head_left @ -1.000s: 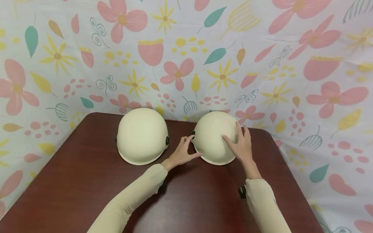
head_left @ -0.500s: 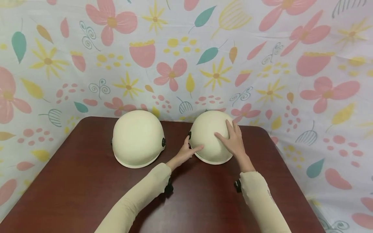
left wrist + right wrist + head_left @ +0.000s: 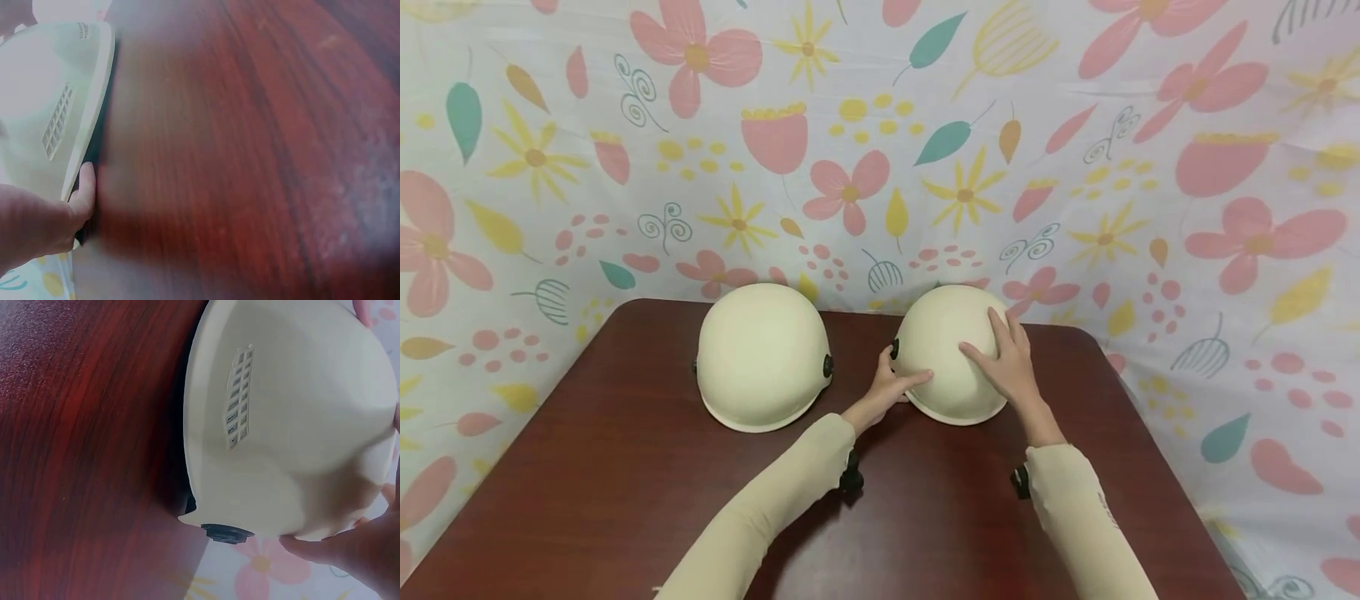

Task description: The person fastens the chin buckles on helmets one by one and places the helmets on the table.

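Observation:
A cream helmet [image 3: 938, 329] sits dome up at the back right of the table. My left hand [image 3: 880, 397] grips its near left rim, the thumb on the shell; in the left wrist view a finger [image 3: 87, 181] shows at the rim's dark underside. Spread fairly straight, the fingers of my right hand [image 3: 1013, 371] rest on the dome's right side. The right wrist view shows that hand's thumb [image 3: 312, 548] touching the shell near a black side knob [image 3: 227, 534], with a slotted vent [image 3: 240, 397] above. The helmet's inside is hidden.
A second cream helmet [image 3: 763, 354] with black side knobs stands to the left on the dark red-brown wooden table [image 3: 925, 525]. A floral cloth [image 3: 850, 100] hangs right behind the table's back edge and along both sides.
My left hand has shifted from pinching near the side knob to the front left rim, its thumb now on the shell. The right hand and helmet stay nearly in place; the view shifted slightly.

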`<state>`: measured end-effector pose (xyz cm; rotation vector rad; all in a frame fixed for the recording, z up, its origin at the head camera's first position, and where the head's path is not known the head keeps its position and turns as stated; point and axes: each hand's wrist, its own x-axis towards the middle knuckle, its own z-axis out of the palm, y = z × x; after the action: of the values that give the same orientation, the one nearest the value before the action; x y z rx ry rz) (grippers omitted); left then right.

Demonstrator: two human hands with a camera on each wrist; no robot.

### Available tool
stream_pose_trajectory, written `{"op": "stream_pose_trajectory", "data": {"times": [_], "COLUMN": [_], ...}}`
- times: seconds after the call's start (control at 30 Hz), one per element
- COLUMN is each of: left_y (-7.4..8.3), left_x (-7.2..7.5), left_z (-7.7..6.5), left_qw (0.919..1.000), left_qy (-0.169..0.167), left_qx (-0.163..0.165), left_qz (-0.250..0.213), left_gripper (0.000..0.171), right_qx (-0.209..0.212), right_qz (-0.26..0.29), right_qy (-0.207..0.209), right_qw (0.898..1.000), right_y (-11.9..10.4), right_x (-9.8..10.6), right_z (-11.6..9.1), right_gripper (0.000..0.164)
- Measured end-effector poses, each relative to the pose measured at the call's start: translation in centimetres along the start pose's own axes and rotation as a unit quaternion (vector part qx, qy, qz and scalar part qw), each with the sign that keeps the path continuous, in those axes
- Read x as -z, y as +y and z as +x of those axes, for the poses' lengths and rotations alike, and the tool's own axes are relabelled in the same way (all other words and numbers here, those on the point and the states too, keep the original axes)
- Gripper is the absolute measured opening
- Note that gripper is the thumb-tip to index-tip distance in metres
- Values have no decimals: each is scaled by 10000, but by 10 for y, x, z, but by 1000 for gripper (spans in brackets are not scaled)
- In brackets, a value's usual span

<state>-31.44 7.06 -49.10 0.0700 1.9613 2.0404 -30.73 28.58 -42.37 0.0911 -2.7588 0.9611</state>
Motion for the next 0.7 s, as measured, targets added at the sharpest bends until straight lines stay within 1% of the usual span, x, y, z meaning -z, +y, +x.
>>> {"op": "stream_pose_trajectory", "data": {"times": [0.13,0.23,0.27,0.3,0.37,0.47,0.53,0.6,0.7], "left_y": [2,3,7,12,16,23,21,26,33], "left_x": [1,6,8,11,15,20,23,25,29], "left_z": [-1,-4,-6,-12,-16,-21,-19,-21,-26], "left_qw": [10000,9999,9998,9997,9994,9986,9977,9964,9937], "left_qy": [-6,-64,-100,-116,-113,0,136,244,350], "left_qx": [-14,-85,-134,-191,-320,-514,-649,-813,-1064], "left_qz": [-77,-91,-77,-56,-64,-87,-103,-70,-26], "left_gripper": [101,100,100,99,98,96,96,96,96], "right_qx": [72,25,0,-24,-76,-87,-90,-93,-221], "right_qz": [11,84,129,183,312,467,527,590,665], "right_qy": [36,-13,-30,-51,-89,-117,-126,-119,-94], "right_qw": [10000,10000,9999,9998,9994,9988,9985,9981,9975], "right_y": [-1,-3,-3,-4,-6,-11,-14,-17,-22], "right_x": [1,1,1,1,1,0,0,-1,-3], "right_z": [-1,-3,-3,-4,-5,-5,-5,-6,-9], "right_gripper": [85,84,84,84,85,84,82,81,79]}}
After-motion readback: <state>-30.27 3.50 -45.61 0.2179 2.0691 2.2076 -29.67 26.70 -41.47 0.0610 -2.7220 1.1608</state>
